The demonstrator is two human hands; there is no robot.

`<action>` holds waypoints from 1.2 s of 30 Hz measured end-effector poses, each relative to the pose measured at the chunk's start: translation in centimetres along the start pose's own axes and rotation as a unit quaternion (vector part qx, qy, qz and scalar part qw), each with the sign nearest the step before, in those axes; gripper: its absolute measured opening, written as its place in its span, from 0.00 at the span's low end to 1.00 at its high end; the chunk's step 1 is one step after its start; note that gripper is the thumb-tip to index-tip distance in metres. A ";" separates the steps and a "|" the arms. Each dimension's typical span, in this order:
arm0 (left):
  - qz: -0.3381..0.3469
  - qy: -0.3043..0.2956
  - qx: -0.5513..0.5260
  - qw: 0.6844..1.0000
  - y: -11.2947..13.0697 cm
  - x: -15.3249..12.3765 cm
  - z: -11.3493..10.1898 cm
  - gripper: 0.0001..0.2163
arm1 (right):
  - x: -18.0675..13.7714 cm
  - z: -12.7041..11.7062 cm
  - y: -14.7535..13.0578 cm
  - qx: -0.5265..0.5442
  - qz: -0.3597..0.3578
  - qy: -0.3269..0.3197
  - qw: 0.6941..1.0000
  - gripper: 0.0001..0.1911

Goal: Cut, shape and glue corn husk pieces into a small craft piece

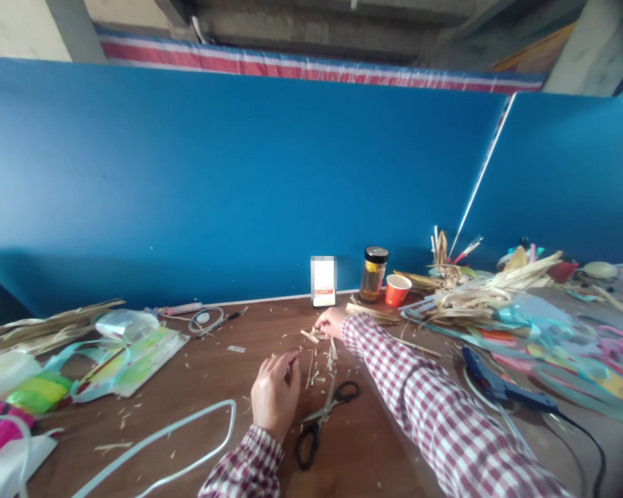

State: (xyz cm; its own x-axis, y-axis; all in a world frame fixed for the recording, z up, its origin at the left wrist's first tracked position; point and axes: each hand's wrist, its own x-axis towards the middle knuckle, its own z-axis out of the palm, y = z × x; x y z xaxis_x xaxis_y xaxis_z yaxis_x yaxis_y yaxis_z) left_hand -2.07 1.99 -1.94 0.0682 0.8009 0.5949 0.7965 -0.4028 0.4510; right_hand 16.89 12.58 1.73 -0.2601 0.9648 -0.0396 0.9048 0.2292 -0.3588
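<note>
My right hand [332, 322] reaches forward with its fingers pinched down among small pale scraps of dried husk [310, 337]. A small scrap seems to be at its fingertips, partly hidden by them. Nearer to me, my left hand [276, 391] rests low over the table, back up, with curled fingers and the thumb drawn in; anything inside it is hidden. Between my forearms lie black-handled scissors [324, 417], blades parted. More husk clippings [319, 377] are scattered just beyond them. A phone [324, 294] with a lit screen leans upright against the blue partition.
Right of the phone stand a lidded jar [372, 277] and a red paper cup [397, 290]. A blue glue gun [506, 387] lies by my right sleeve, before piled husks [498, 294] and ribbons. A white cord [187, 422] loops at left, near plastic-wrapped materials [127, 325].
</note>
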 end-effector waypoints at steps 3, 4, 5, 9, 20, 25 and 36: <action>0.001 0.005 0.005 1.000 0.0 0.0 0.0 0.09 | 0.2 -0.1 0.0 -0.008 -0.004 0.023 1.000 0.13; 0.002 0.007 0.007 1.000 0.0 0.0 0.0 0.09 | 0.3 -0.2 -0.1 -0.013 -0.003 0.034 0.999 0.13; 0.004 0.010 0.008 1.000 0.0 0.0 0.0 0.10 | 0.4 -0.3 -0.2 -0.018 -0.002 0.043 0.999 0.13; 0.009 0.016 0.009 1.000 0.1 0.0 -0.1 0.10 | 0.3 -0.4 -0.7 -0.043 0.004 0.065 0.997 0.11; -0.005 0.003 -0.013 1.000 0.3 0.1 -0.3 0.10 | -1.4 0.7 -1.6 -0.041 0.001 -0.005 0.999 0.02; -0.058 0.006 -0.146 0.988 0.2 0.2 -0.3 0.10 | -2.3 0.4 -2.3 0.058 0.015 0.020 0.998 0.06; -0.273 -0.119 -0.554 0.778 1.6 0.3 -0.3 0.16 | -9.1 2.0 -5.6 0.307 -0.039 0.045 0.950 0.08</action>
State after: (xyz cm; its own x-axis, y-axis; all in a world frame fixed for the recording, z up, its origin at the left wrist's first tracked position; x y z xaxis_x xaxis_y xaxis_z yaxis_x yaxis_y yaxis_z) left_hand -0.99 1.49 -0.80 0.1152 0.9928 0.0340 -0.2510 -0.0041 0.9680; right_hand 13.49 2.28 2.25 -0.2628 0.9616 0.0790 0.5105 0.2081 -0.8343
